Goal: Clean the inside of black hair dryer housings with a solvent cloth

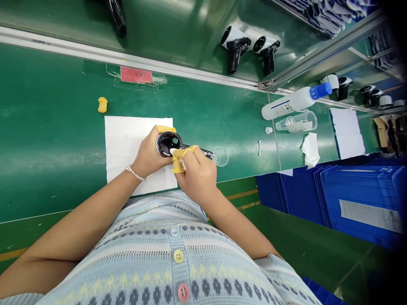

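Observation:
My left hand (148, 154) grips a black hair dryer (168, 143) by its round head, with a yellow finger cot on one fingertip. The dryer's handle points right, toward a small clear glass dish (220, 156). My right hand (197, 176), with yellow finger cots, pinches a white swab-like tip (173, 151) against the dryer's round opening. Both hands are above a white paper sheet (127, 144). A loose yellow finger cot (102, 104) lies on the green bench beyond the sheet.
To the right stand a blue-capped white bottle (294, 101), a glass beaker on its side (297, 122), a cotton swab (259, 148), a crumpled wipe (310, 149) and white paper (347, 132). Blue crates (359, 199) sit past the bench. Several dryers (249, 46) rest on a rail-edged shelf behind.

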### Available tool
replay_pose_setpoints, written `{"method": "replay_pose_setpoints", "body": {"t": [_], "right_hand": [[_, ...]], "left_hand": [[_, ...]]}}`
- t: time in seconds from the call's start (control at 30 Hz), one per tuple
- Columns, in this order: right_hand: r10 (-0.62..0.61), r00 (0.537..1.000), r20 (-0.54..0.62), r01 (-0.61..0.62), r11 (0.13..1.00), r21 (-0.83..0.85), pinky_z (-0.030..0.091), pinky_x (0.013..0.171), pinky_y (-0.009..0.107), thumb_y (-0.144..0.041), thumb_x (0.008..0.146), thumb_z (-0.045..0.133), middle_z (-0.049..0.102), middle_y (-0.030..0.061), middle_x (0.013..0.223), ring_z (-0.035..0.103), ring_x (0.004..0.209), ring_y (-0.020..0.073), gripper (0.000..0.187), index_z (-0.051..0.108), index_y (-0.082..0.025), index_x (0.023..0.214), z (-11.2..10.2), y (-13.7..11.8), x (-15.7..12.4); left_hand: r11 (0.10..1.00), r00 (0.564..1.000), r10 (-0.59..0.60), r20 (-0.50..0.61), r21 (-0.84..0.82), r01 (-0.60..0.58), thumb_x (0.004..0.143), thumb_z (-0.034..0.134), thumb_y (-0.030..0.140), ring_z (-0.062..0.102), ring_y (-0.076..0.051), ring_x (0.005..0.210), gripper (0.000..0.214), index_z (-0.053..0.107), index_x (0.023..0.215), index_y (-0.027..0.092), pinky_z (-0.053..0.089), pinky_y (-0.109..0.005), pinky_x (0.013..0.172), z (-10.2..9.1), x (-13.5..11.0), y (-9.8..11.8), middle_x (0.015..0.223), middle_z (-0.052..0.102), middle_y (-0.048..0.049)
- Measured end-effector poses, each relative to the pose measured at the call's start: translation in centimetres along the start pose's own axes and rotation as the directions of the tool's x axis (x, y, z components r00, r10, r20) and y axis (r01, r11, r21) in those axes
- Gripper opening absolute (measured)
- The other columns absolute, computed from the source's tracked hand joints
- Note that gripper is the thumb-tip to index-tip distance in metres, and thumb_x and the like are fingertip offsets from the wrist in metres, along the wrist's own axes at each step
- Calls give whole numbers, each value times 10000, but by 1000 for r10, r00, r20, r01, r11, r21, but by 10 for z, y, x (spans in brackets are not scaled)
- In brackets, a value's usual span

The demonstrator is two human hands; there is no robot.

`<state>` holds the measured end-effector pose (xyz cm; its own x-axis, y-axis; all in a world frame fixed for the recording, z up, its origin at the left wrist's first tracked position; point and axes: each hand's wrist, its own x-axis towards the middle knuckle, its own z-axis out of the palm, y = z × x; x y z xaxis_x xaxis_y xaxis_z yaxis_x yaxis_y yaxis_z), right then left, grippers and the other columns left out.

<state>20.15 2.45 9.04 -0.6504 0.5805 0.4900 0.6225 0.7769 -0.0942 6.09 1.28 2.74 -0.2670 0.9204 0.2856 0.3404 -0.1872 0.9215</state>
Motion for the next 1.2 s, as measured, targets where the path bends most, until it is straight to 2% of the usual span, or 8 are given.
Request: {"method": "replay_pose_setpoints", "body": {"t": [0.3, 0.53, 0.67, 0.8, 0.87, 0.93, 1.07, 1.2], "right_hand": [[-70, 984, 165, 50, 991, 120, 274, 457, 222, -187, 910, 450, 547, 19, 790, 435, 579, 98, 205, 653, -167, 898, -16, 32, 2], [-212, 905, 369, 146, 969, 198, 288, 542, 250, -122, 894, 369, 531, 23, 804, 446, 686, 139, 306, 653, -214, 962, -21, 46, 24], [-370, 844, 389, 272, 919, 284, 307, 622, 284, -82, 857, 379, 530, 29, 805, 429, 708, 158, 304, 650, -207, 912, -18, 57, 40], [-431, 826, 362, 330, 892, 310, 305, 646, 294, -51, 820, 402, 536, 29, 811, 423, 715, 163, 298, 644, -210, 889, -18, 61, 45], [-435, 833, 342, 347, 892, 289, 307, 636, 288, -39, 810, 395, 531, 25, 792, 420, 705, 161, 305, 639, -206, 883, -19, 60, 42], [-389, 866, 316, 325, 916, 235, 313, 626, 284, -54, 832, 400, 522, 26, 775, 422, 703, 163, 279, 635, -198, 878, -20, 59, 36], [-193, 942, 276, 159, 977, 141, 333, 605, 281, -108, 854, 416, 496, 39, 766, 424, 698, 166, 209, 609, -179, 813, -18, 56, 27], [-66, 972, 227, 56, 997, 50, 325, 580, 285, -98, 823, 396, 485, 44, 761, 414, 671, 168, 214, 591, -181, 799, -11, 48, 27]], "left_hand": [[1000, 1000, 0, 23, -13, 0, 585, 775, 305, 637, -196, 927, 529, 502, 1028, 209, 530, -310, 809, -1, 1, 2, 1007, 637, -21], [1000, 999, -28, 41, 4, 28, 592, 780, 346, 637, -201, 924, 550, 496, 1043, 212, 530, -317, 808, -1, -1, 0, 1016, 634, -24], [1000, 998, -26, 53, 8, 26, 598, 783, 358, 636, -198, 916, 547, 499, 1042, 214, 530, -312, 803, -2, 0, 1, 1001, 633, -20], [1000, 998, -24, 58, 3, 24, 596, 784, 362, 636, -198, 908, 552, 496, 1044, 214, 529, -311, 797, -2, 0, 1, 995, 633, -19], [1000, 998, -25, 59, 4, 25, 597, 781, 342, 636, -197, 907, 544, 496, 1043, 214, 527, -307, 794, -2, 0, 1, 995, 635, -18], [1000, 998, -16, 56, -3, 16, 604, 786, 345, 638, -196, 907, 540, 497, 1039, 211, 524, -304, 797, -2, 0, 1, 989, 636, -20], [1000, 999, 8, 49, -8, -8, 608, 801, 363, 638, -198, 907, 548, 500, 1039, 210, 521, -308, 802, -2, 0, 1, 979, 636, -23], [1000, 1000, -1, 16, 27, 1, 602, 798, 372, 632, -209, 927, 548, 495, 1031, 214, 517, -322, 814, -2, 0, 1, 994, 632, -25]]}}
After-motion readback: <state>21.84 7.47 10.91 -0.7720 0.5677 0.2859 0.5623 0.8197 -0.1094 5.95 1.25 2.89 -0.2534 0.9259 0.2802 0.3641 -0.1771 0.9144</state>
